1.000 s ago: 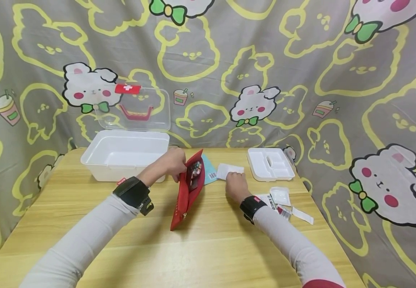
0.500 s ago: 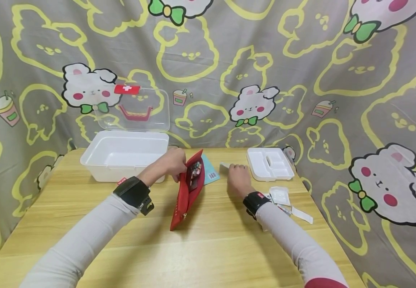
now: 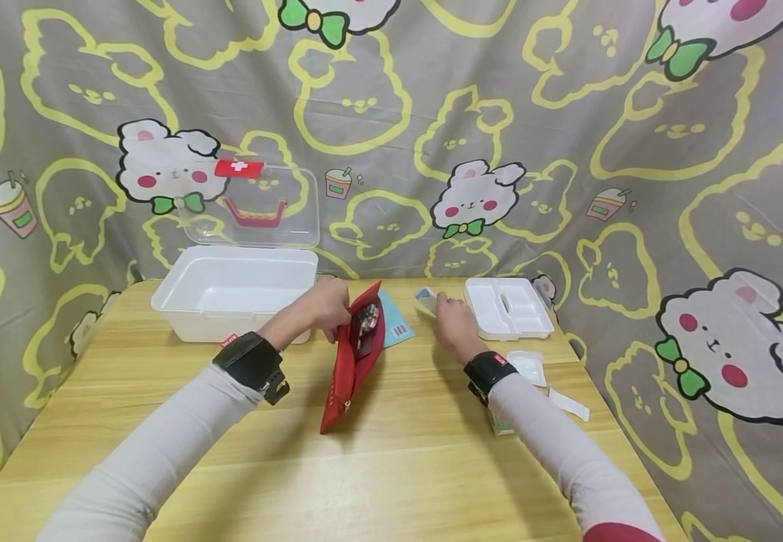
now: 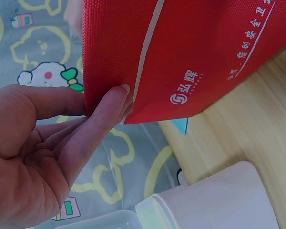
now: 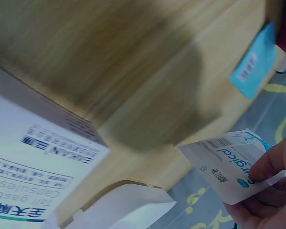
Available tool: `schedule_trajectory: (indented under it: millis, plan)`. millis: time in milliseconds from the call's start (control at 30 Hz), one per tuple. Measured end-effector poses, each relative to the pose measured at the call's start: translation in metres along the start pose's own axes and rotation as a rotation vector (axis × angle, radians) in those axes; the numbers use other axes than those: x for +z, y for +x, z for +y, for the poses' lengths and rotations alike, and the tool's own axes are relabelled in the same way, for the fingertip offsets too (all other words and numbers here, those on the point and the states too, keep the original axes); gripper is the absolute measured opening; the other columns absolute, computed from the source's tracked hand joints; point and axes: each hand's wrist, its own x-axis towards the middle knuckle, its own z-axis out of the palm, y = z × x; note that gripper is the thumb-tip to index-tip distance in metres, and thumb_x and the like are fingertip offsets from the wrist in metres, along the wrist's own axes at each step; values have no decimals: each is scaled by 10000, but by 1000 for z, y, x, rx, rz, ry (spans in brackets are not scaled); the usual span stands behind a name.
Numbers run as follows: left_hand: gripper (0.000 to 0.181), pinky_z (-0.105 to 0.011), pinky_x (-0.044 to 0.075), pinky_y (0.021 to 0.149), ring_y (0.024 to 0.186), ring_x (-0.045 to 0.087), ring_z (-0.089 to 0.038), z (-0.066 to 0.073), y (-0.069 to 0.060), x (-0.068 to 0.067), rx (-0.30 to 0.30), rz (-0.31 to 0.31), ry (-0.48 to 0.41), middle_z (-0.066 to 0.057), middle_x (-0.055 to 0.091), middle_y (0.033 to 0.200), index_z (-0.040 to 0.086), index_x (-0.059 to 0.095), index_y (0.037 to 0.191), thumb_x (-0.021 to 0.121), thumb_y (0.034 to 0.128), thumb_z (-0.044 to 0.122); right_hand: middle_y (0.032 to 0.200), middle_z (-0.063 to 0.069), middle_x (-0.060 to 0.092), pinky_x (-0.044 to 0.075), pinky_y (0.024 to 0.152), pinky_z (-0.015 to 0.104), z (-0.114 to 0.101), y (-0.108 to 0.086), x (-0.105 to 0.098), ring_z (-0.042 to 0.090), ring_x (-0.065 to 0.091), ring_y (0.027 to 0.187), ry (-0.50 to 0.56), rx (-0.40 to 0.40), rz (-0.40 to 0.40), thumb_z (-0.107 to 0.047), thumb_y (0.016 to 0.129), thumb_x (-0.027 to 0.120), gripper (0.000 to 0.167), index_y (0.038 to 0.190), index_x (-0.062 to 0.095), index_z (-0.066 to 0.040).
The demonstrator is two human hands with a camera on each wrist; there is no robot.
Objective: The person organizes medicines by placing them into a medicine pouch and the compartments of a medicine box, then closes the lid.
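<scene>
My left hand point(image 3: 327, 307) pinches the upper edge of a red zip pouch point(image 3: 340, 380), held upright with its mouth gaping. Inside the pouch show small packaged items point(image 3: 367, 320), too small to name. In the left wrist view the thumb and fingers grip the pouch's corner, beside white lettering. My right hand point(image 3: 455, 329) holds a white paper packet point(image 5: 219, 164) printed "surgical" in blue, between thumb and fingers, above the table. A light-blue packet point(image 3: 398, 324) with a barcode lies behind the pouch, partly hidden by it.
An open white first-aid box point(image 3: 236, 324) with a raised clear lid point(image 3: 297, 203) stands at back left. A white divided tray point(image 3: 510, 327) sits at back right. Near the right forearm lie a white packet point(image 3: 527, 366), a white strip point(image 3: 569, 404) and a medicine box point(image 5: 33, 157).
The right hand has picked the white paper packet up off the table and shifted a little to the right, tilting it. The left hand and the pouch have stayed in place.
</scene>
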Motion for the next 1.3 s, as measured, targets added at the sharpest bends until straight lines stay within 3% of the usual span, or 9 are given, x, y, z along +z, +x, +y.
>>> schedule_trajectory:
  millis: [200, 400, 567, 900, 1167, 1300]
  plan:
    - [223, -223, 573, 562, 562, 740, -218, -1, -1, 0, 0, 1, 10, -89, 697, 556, -3, 711, 628, 609, 825, -27, 824, 272, 686, 568, 600, 497, -3, 2, -18, 416, 701, 738, 156, 39, 14, 41, 867, 520, 152, 1011, 568, 31]
    - [223, -236, 594, 633, 569, 742, -222, -3, -1, 0, 14, 21, 26, -70, 687, 534, 13, 714, 622, 601, 810, -28, 763, 234, 676, 542, 591, 468, -7, 5, -28, 352, 658, 688, 251, 12, 112, 52, 821, 544, 77, 797, 598, 2]
    - [242, -234, 595, 662, 513, 719, -173, -5, -1, 0, 44, 52, 63, -60, 678, 518, 35, 695, 578, 600, 794, -22, 684, 182, 627, 513, 567, 444, -11, 6, -34, 291, 578, 622, 285, -5, 142, 48, 819, 543, 176, 674, 510, -45]
    - [219, -227, 571, 601, 509, 709, -156, -5, 0, 1, 42, 60, 102, -27, 674, 513, 50, 711, 571, 645, 774, -1, 770, 178, 721, 470, 536, 357, -22, 8, -47, 265, 613, 628, 316, 63, 84, -25, 829, 578, 103, 774, 661, 0]
    - [226, -221, 562, 593, 489, 689, -132, -4, 1, 0, 45, 66, 109, -15, 669, 505, 64, 698, 550, 656, 762, -3, 966, 194, 775, 601, 695, 400, -37, 5, -64, 302, 755, 846, 483, 114, 37, -34, 857, 600, 270, 1070, 751, 35]
    - [303, -223, 555, 566, 503, 691, -140, -3, 1, 0, 39, 62, 108, -17, 668, 507, 110, 602, 482, 646, 749, -26, 943, 193, 774, 612, 675, 372, -44, 2, -71, 294, 765, 838, 552, 118, 51, -47, 880, 620, 252, 1087, 730, 47]
